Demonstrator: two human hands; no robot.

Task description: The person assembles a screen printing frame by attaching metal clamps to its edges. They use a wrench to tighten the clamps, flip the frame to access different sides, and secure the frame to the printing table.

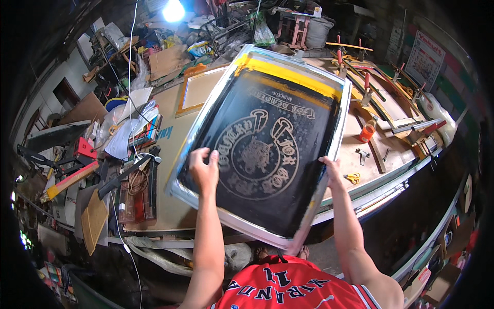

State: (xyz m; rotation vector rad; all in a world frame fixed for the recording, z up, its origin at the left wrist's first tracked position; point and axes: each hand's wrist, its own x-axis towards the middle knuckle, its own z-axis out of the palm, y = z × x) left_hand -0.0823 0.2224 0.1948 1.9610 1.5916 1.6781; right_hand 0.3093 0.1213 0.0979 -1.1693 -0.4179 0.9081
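Note:
A screen-printing frame [321,211] lies tilted across the middle, one lower corner close to my body. Its dark mesh [231,110] carries a pale round emblem with lettering, and a yellow band [288,74] crosses its far end. On the right side my right hand [333,172] grips the frame's edge with the thumb on top; its other fingers are mostly hidden. Over the left part of the mesh is my left hand [204,167], loosely curled, thumb apart from the fingers and holding nothing visible. Whether it touches the mesh I cannot tell.
A wooden-edged frame [193,92] lies beyond on the board-topped table [172,154]. To the right are an orange jar [367,131], yellow-handled scissors [353,178] and several clamps [366,85]. Tools, papers and a red-and-yellow wooden piece [72,180] crowd the left.

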